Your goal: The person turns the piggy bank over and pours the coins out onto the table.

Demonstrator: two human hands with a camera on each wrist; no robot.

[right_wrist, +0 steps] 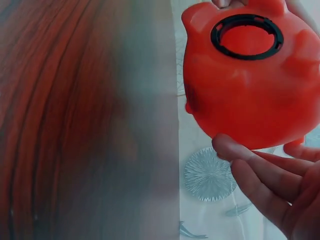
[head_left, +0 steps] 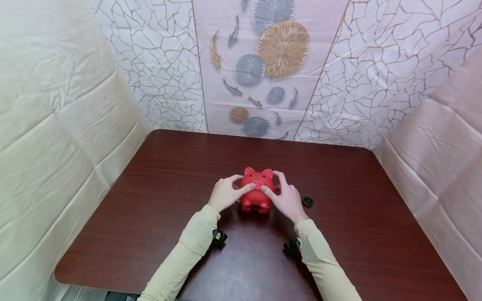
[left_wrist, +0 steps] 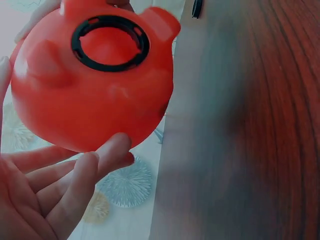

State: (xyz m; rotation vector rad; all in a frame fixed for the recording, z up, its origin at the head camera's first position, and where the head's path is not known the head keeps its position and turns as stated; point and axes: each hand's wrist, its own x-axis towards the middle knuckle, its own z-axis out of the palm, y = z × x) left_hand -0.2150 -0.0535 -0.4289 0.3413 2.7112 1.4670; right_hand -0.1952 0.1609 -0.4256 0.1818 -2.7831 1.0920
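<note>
A red piggy bank is held between both hands above the brown table, its snout toward the camera. My left hand grips its left side, thumb across the snout. On the other side my right hand holds it the same way, the two thumbs close together. Underneath, the wrist views show the belly of the piggy bank with a round hole ringed by a black rim. A small black round plug lies on the table to the right of my right hand.
The dark wood table has rounded corners. Patterned cloth hangs behind it, and pale cloth lines the sides. Black wrist cameras are strapped on both wrists.
</note>
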